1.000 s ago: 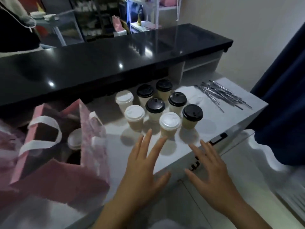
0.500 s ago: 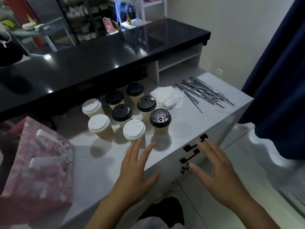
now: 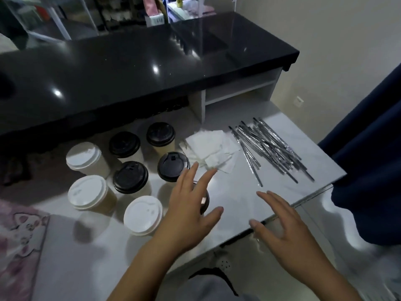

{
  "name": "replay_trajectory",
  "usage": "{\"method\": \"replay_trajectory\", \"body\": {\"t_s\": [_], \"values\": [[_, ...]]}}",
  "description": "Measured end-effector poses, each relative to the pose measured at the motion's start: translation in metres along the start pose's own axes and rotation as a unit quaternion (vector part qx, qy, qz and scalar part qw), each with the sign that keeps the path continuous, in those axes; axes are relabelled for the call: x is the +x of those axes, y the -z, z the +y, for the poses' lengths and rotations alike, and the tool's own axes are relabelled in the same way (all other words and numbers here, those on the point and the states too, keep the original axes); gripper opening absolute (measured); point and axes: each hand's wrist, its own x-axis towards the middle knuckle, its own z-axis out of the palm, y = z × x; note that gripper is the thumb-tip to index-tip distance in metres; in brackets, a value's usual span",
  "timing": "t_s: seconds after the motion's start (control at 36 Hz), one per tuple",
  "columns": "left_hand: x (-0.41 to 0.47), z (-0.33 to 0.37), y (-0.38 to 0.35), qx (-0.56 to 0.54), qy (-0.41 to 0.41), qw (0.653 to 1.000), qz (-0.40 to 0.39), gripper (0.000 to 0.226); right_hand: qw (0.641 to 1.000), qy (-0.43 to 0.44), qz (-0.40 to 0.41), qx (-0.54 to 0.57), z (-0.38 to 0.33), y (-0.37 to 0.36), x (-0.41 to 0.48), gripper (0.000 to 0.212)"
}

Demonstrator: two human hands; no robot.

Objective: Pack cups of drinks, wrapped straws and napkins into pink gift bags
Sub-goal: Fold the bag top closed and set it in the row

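Counter: glossy black top, raised behind the white desk, spanning the far edge.
Desk: white surface; its right front corner points toward the curtain.
Cubby: open white shelf under the counter's right end.
Curtain: dark blue, hanging past the desk's right edge.
Wall: pale, with a small socket.
Shelving: blurred, beyond the counter.

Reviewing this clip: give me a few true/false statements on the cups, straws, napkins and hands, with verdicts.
1. Both hands are empty. True: left hand and right hand are open.
2. All cup lids are white. False: three white-lidded cups, others black-lidded.
3. The wrapped straws lie right of the napkins. True.
4. The right hand holds a straw. False: it is apart from them.
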Motion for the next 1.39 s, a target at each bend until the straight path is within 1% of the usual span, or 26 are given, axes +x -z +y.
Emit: {"method": "replay_trajectory", "body": {"t_s": [0.17,0.25,0.36,0.44,0.53,0.67,0.72,0.81,0.92,1.0,1.11,1.22,1.31,1.39], "values": [[0.034,0.003,-0.001,0.007,0.021,1.000,0.001,0.080,0.999,0.000,-0.036,0.030,-0.001,0.007,0.041,0.060],[0.038,0.002,-0.001,0.004,0.049,0.999,-0.004,0.079,0.996,0.006,-0.079,0.031,-0.002,0.004,0.057,0.054],[0.036,0.001,-0.004,0.008,0.098,0.995,-0.005,0.078,0.990,0.035,-0.136,0.013,-0.006,0.004,0.083,0.053],[0.033,0.003,-0.004,0.012,0.141,0.990,0.024,0.078,0.984,0.072,-0.161,0.005,-0.011,0.006,0.103,0.054],[0.026,0.010,0.001,0.010,0.178,0.981,0.075,0.075,0.974,0.106,-0.199,0.003,-0.016,0.010,0.119,0.054],[0.003,0.027,0.005,-0.007,0.265,0.949,0.170,0.074,0.946,0.178,-0.269,0.001,-0.027,0.009,0.143,0.051],[-0.010,0.033,0.003,-0.008,0.301,0.934,0.191,0.075,0.931,0.210,-0.300,0.004,-0.032,0.004,0.151,0.052],[-0.030,0.044,0.003,0.011,0.352,0.909,0.222,0.070,0.908,0.256,-0.331,0.008,-0.043,-0.006,0.162,0.052],[-0.066,0.054,0.007,0.019,0.418,0.871,0.257,0.074,0.883,0.307,-0.354,0.004,-0.065,-0.019,0.164,0.050],[-0.097,0.054,0.018,0.024,0.449,0.848,0.280,0.075,0.862,0.351,-0.366,0.013,-0.090,-0.032,0.155,0.046],[-0.130,0.042,0.044,0.041,0.464,0.825,0.320,0.073,0.833,0.405,-0.377,0.015,-0.123,-0.056,0.139,0.045],[-0.158,0.017,0.083,0.043,0.440,0.821,0.362,0.072,0.821,0.426,-0.379,0.004,-0.153,-0.087,0.125,0.044],[-0.180,-0.013,0.121,0.047,0.409,0.826,0.385,0.066,0.827,0.424,-0.368,0.003,-0.175,-0.118,0.115,0.046],[-0.205,-0.053,0.167,0.057,0.368,0.838,0.400,0.056,0.847,0.405,-0.344,-0.018,-0.198,-0.156,0.106,0.052]]}}
